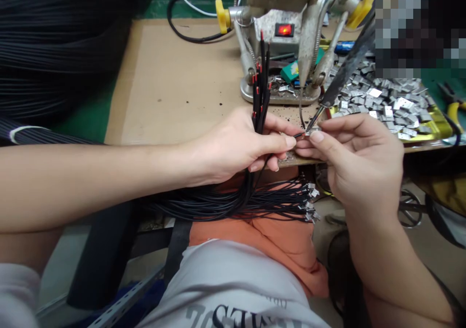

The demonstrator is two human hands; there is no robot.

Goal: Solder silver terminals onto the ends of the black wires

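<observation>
My left hand (262, 141) grips a bundle of black cables (260, 90) whose red-tipped ends point up. Between its thumb and forefinger, one cable end reaches to the right. My right hand (358, 151) pinches a small silvery metal part (313, 130) against that cable's tip. The tip of a soldering iron (333, 92) comes down from the upper right onto this joint. A thin solder wire (302, 109) hangs from the machine's pointed nozzle (306, 61) to the same spot. Fingers partly hide the joint.
Behind stands a soldering machine (271, 24) with a lit red switch (284, 29). Many metal parts (386, 100) fill a yellow tray (440, 122) at right. Cables with metal ends (309, 204) lie across my lap. More black cables (61, 51) lie left; pliers (453, 107) lie far right.
</observation>
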